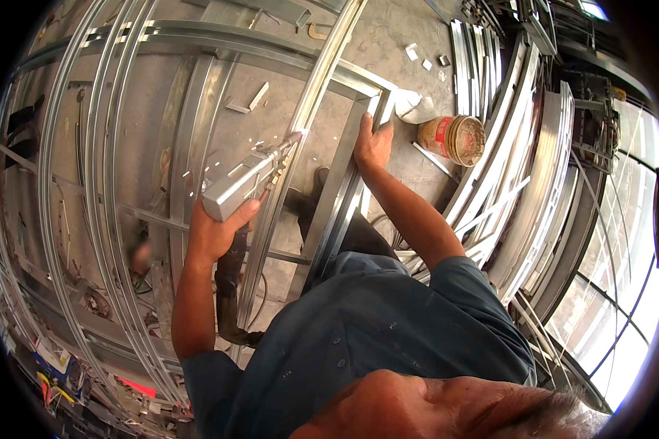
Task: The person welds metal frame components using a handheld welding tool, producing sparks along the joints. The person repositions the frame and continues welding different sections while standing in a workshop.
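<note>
Okay, silver power tool [236, 183] in the left hand [212, 230], held at the long rail [328, 66] of the metal frame [234, 33], a bit down from the frame's upper right corner [389, 89]. Long axis runs slantwise: blocky rear end at lower left, narrow nose aimed upper right, onto the rail. Nose end looks to meet the rail (contact itself too small to confirm).

Left hand is gripping the tool from below; thumb shows on the near side, most fingers are hidden under the body, and so is the tool's grip. Right hand [373, 146] is on the short metal channel [340, 179] just below that same corner, thumb on top; its other fingers are mostly out of sight, so can't tell how tightly it closes.

Dark sleeve-like length [231, 274] hangs below the left hand; whether it joins the tool is unclear. Frame's left side bends and gets cut off at the fisheye rim. Yellow-and-red bucket [433, 136] and white bag [415, 107] sit on the floor [377, 44], just outside the frame's upper right corner.
</note>
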